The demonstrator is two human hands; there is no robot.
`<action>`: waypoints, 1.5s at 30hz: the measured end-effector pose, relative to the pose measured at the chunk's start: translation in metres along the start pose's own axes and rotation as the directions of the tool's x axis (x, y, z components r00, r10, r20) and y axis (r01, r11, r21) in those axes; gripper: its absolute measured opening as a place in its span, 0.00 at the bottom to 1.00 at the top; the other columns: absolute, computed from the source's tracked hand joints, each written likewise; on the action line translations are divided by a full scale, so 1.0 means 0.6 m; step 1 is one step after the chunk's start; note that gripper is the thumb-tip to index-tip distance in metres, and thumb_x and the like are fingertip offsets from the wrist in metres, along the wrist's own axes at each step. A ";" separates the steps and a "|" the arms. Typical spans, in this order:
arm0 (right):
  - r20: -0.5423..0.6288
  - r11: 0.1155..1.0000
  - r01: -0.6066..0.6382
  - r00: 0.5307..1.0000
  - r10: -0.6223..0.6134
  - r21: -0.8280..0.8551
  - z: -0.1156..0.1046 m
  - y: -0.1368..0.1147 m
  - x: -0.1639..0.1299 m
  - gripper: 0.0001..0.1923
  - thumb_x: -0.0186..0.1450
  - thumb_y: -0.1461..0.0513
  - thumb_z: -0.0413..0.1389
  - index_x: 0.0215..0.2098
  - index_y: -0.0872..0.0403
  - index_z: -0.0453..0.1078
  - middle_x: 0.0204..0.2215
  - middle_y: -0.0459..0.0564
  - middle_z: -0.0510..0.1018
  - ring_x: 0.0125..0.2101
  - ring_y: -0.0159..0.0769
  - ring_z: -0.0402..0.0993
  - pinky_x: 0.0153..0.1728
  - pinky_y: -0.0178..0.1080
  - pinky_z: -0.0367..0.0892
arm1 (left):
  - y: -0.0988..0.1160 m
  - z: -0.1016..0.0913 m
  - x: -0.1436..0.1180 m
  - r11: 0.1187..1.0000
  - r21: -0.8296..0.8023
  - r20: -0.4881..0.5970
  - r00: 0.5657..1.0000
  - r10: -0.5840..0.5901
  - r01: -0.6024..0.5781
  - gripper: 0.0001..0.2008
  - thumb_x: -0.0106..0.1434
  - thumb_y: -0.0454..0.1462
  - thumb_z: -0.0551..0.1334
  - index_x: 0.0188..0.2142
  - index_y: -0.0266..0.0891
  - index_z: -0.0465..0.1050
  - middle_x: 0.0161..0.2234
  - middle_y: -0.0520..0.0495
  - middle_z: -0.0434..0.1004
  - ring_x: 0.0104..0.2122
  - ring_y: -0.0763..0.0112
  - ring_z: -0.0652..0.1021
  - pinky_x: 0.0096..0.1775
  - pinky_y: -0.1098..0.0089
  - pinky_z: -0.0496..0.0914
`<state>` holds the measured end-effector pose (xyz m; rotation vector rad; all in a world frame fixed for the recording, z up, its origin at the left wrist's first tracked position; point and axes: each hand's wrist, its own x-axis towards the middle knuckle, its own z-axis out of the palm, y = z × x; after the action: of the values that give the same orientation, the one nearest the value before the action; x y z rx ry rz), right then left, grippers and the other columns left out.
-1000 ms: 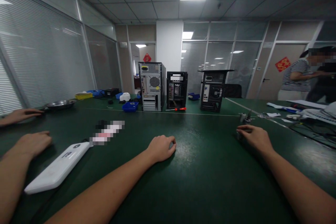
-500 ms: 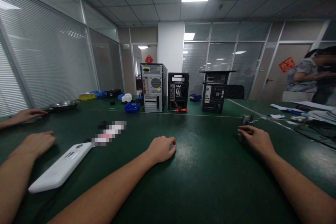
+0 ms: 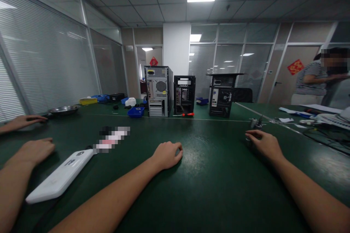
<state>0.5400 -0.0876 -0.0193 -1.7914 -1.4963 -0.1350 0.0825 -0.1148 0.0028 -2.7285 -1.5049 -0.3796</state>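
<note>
My left hand point(image 3: 166, 154) rests on the green table point(image 3: 213, 174) in the middle, curled into a loose fist with nothing seen in it. My right hand point(image 3: 264, 144) lies palm down further right, its fingertips at a small dark thing that I cannot make out. Just beyond it stand small metal parts point(image 3: 255, 122). A white flat device point(image 3: 61, 176) lies to the left of my left arm.
A co-worker's two hands point(image 3: 37, 149) point(image 3: 24, 120) rest at the table's left edge near a metal dish point(image 3: 62, 109). Three computer cases point(image 3: 159, 90) point(image 3: 184, 94) point(image 3: 222, 94), a red screwdriver point(image 3: 187, 114) and blue bins point(image 3: 136, 111) stand further back. People stand at the right point(image 3: 310, 82).
The view sways slightly; neither of my hands has visibly moved on the table.
</note>
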 end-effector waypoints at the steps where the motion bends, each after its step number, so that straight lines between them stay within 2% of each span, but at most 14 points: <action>1: -0.003 1.000 0.002 1.000 -0.002 -0.006 -0.001 -0.001 0.000 0.21 0.60 0.47 0.55 0.43 0.48 0.79 0.39 0.51 0.82 0.41 0.47 0.77 0.42 0.46 0.68 | 0.000 0.000 0.000 1.000 0.002 0.002 1.000 -0.002 0.002 0.19 0.67 0.49 0.51 0.47 0.46 0.74 0.36 0.43 0.79 0.37 0.58 0.78 0.39 0.62 0.71; 6: 0.003 0.999 0.028 1.000 -0.028 -0.045 -0.004 -0.001 0.000 0.21 0.60 0.46 0.55 0.43 0.48 0.80 0.39 0.49 0.82 0.41 0.47 0.77 0.42 0.45 0.68 | 0.001 0.000 0.000 1.000 0.014 -0.001 1.000 -0.001 0.001 0.18 0.67 0.48 0.51 0.47 0.47 0.74 0.35 0.44 0.79 0.36 0.58 0.79 0.39 0.62 0.71; 10: 0.027 0.998 0.000 1.000 0.002 -0.057 -0.008 -0.001 -0.001 0.20 0.59 0.47 0.56 0.42 0.47 0.80 0.39 0.49 0.83 0.40 0.46 0.77 0.42 0.45 0.68 | 0.003 -0.001 -0.001 1.000 0.017 -0.001 1.000 0.002 -0.002 0.18 0.67 0.48 0.51 0.47 0.46 0.74 0.36 0.44 0.79 0.36 0.58 0.79 0.39 0.63 0.71; 16: -0.016 1.000 -0.028 0.999 0.028 0.012 -0.010 -0.004 -0.004 0.22 0.57 0.45 0.57 0.41 0.49 0.80 0.38 0.51 0.83 0.39 0.46 0.77 0.40 0.44 0.68 | 0.003 0.001 0.000 0.999 0.038 -0.004 1.000 -0.002 0.002 0.18 0.67 0.48 0.51 0.48 0.46 0.74 0.37 0.43 0.79 0.37 0.59 0.79 0.39 0.62 0.71; 26: 0.028 1.000 -0.019 0.999 0.019 0.006 -0.003 -0.003 -0.002 0.23 0.55 0.44 0.59 0.39 0.49 0.80 0.35 0.51 0.83 0.35 0.45 0.77 0.34 0.43 0.68 | -0.004 0.006 0.001 0.999 0.024 -0.007 1.000 0.021 -0.021 0.18 0.67 0.49 0.51 0.48 0.46 0.73 0.36 0.43 0.79 0.37 0.58 0.79 0.39 0.62 0.71; 32: 0.068 0.994 -0.107 0.992 0.106 0.014 -0.003 0.009 0.008 0.24 0.55 0.44 0.59 0.42 0.49 0.80 0.39 0.53 0.82 0.39 0.49 0.77 0.36 0.44 0.68 | -0.004 0.005 0.001 1.000 0.024 -0.001 1.000 0.012 -0.012 0.19 0.67 0.49 0.50 0.48 0.47 0.74 0.37 0.43 0.79 0.37 0.57 0.79 0.40 0.61 0.71; 38: 0.056 0.983 -0.185 0.981 0.185 -0.013 -0.006 0.020 0.011 0.23 0.58 0.47 0.56 0.45 0.49 0.79 0.41 0.54 0.82 0.41 0.52 0.77 0.40 0.48 0.68 | 0.002 0.000 0.000 1.000 0.017 0.002 1.000 0.002 -0.002 0.18 0.67 0.48 0.52 0.48 0.46 0.74 0.37 0.43 0.79 0.38 0.58 0.79 0.40 0.61 0.71; 42: 0.097 0.974 -0.225 0.969 0.225 -0.011 -0.007 0.013 0.007 0.24 0.56 0.45 0.56 0.42 0.50 0.79 0.40 0.54 0.81 0.41 0.50 0.76 0.40 0.47 0.68 | 0.003 -0.001 0.000 1.000 0.022 0.012 1.000 0.001 -0.001 0.18 0.67 0.48 0.51 0.48 0.46 0.74 0.37 0.43 0.79 0.37 0.59 0.79 0.40 0.62 0.71; 45: 0.111 0.965 -0.261 0.959 0.260 -0.009 -0.007 0.009 0.006 0.27 0.54 0.41 0.57 0.39 0.52 0.79 0.36 0.55 0.81 0.37 0.49 0.77 0.36 0.46 0.68 | 0.002 0.001 0.001 1.000 0.031 -0.001 1.000 0.003 -0.003 0.18 0.67 0.48 0.52 0.48 0.46 0.74 0.37 0.43 0.79 0.37 0.59 0.79 0.39 0.63 0.71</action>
<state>0.5472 -0.0875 -0.0172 -2.0006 -1.3176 0.1026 0.0840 -0.1152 0.0026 -2.7062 -1.4935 -0.3538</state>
